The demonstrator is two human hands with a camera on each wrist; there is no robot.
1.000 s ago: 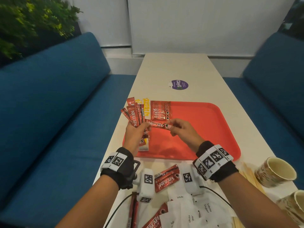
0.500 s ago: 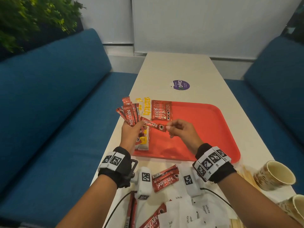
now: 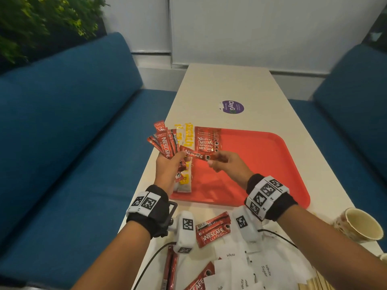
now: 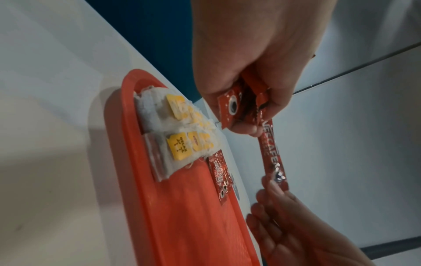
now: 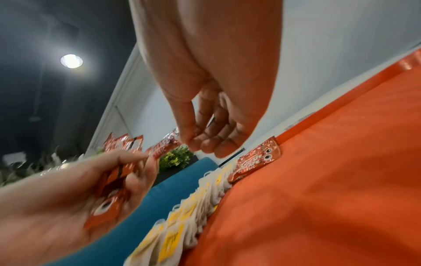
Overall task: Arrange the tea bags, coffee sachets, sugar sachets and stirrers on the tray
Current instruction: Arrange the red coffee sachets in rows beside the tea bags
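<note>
The coffee sachet [image 3: 195,155] spans the gap between the hands, above the tray [image 3: 261,164]: the right hand [image 3: 227,167] pinches its end while the left hand [image 3: 168,170] grips a fan of sachets [image 3: 164,143]. It looks light, thin and floppy with slick foil, so a firm pinch on the crimped end seems best.

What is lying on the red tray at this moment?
On the red tray, a row of tea bags lies along its left edge, with a row of coffee sachets beside it. The left hand hides part of the tea bags.
</note>
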